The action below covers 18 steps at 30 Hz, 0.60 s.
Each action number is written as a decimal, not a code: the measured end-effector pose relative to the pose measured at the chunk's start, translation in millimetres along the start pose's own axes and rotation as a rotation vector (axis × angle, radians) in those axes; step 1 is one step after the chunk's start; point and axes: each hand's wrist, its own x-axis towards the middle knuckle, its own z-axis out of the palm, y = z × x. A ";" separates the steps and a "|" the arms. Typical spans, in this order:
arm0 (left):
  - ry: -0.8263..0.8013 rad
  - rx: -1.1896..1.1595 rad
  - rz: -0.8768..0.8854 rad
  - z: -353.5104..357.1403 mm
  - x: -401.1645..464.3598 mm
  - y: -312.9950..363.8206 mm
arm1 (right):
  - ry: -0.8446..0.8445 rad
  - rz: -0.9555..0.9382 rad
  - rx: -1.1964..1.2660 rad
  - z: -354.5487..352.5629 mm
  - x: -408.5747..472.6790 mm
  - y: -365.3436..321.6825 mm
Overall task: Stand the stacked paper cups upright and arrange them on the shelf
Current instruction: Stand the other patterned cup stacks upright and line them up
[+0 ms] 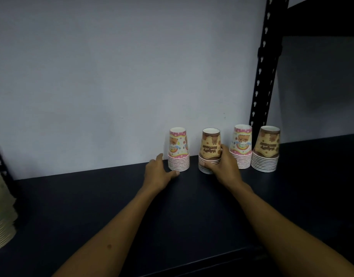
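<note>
Fingers of right hand point(222, 166) wrap second cup stack point(210, 150); left hand point(159, 170) relaxed, touching leftmost stack point(178, 149). Aligning step; next likely needs even spacing.

We see only our own two arms, bare from the lower edge of the view up to the wrists, with no sleeve on either. Our left hand point(159, 172) and right hand point(222, 166) are bare too: we make out no glove, ring, watch or band. A small dark spot marks our left forearm point(109, 246). Fingernail detail is too blurred for us to tell.
</note>
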 end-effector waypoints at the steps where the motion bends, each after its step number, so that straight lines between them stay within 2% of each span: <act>1: -0.006 -0.022 -0.005 1.8 4.1 0.7 | -0.007 -0.006 -0.002 -0.2 3.5 2.5; 5: 0.008 -0.198 0.113 4.0 13.4 7.1 | -0.033 -0.013 0.037 1.0 10.1 7.7; 12: -0.041 -0.439 0.151 2.4 18.3 -3.5 | -0.193 -0.032 0.059 -0.4 7.1 3.0; 18: -0.011 -0.420 0.141 4.4 19.6 -0.2 | -0.198 -0.020 0.064 -2.1 7.0 2.6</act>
